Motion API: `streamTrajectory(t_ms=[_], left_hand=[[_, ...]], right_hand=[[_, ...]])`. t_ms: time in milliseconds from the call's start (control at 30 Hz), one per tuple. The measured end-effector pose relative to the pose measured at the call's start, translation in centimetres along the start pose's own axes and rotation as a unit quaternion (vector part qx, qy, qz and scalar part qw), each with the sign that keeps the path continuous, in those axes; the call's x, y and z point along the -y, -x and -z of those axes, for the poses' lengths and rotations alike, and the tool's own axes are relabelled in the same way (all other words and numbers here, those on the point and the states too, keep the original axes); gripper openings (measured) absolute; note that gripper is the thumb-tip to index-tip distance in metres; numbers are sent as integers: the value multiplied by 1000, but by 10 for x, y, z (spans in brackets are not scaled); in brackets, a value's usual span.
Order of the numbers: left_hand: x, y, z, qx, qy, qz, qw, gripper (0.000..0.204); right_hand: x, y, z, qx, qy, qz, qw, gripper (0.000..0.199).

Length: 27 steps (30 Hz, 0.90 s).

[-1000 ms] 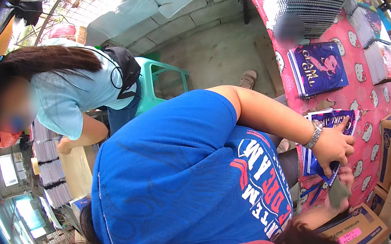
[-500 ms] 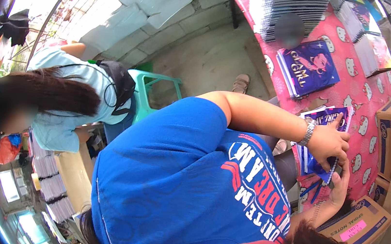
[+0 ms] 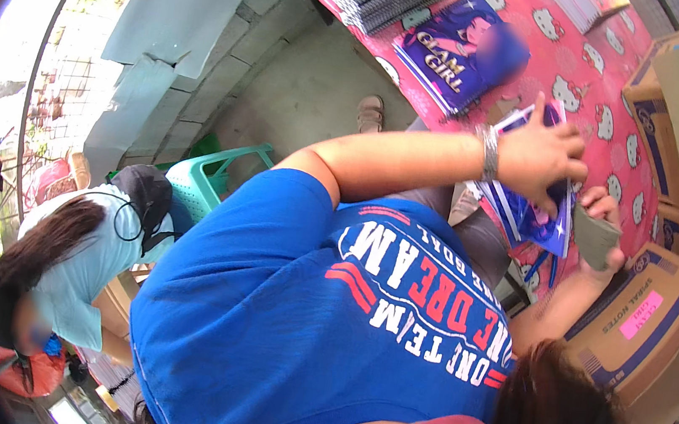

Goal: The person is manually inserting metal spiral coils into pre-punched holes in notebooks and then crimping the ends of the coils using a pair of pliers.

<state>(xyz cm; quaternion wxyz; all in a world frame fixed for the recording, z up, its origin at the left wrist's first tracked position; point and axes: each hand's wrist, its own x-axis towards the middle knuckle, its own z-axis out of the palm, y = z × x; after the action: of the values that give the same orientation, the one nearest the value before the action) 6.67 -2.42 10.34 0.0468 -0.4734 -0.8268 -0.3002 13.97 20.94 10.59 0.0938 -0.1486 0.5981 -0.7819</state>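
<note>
The wearer's own two hands are out of view, so I cannot tell whether they are released or clenched. The two hands at work belong to a person in a blue shirt (image 3: pixel 293 316) who leans over the bench (image 3: pixel 622 120), which is covered with a pink patterned cloth. One hand (image 3: pixel 537 156), with a bracelet (image 3: pixel 491 152) at the wrist, lies flat with spread fingers on a blue notebook (image 3: pixel 537 224) at the near edge of the bench. The other hand (image 3: pixel 605 223), just beside it, is clenched round a grey-green thing (image 3: pixel 592 241). One pile of purple notebooks (image 3: pixel 461 53) lies farther up. Two cardboard boxes (image 3: pixel 640 321) (image 3: pixel 669 83) stand at the right. A second person in light blue (image 3: pixel 87 266) sits near one green chair (image 3: pixel 216 184)
</note>
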Motion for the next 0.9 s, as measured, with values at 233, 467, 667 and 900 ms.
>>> streamTrajectory(t_ms=[233,467,667,900], left_hand=[[7,-5,-6,-18,23,-60,998,47],[9,-5,-6,-24,11,-40,999,48],[7,-3,-3,-11,22,-29,999,52],[56,-4,6,-87,55,-63,993,41]], right_hand=[[2,-9,8,75,23,13,997,69],[-7,-23,8,142,-84,32,986,58],[6,-27,5,66,108,-57,990,63],[1,-51,10,78,106,-61,989,63]])
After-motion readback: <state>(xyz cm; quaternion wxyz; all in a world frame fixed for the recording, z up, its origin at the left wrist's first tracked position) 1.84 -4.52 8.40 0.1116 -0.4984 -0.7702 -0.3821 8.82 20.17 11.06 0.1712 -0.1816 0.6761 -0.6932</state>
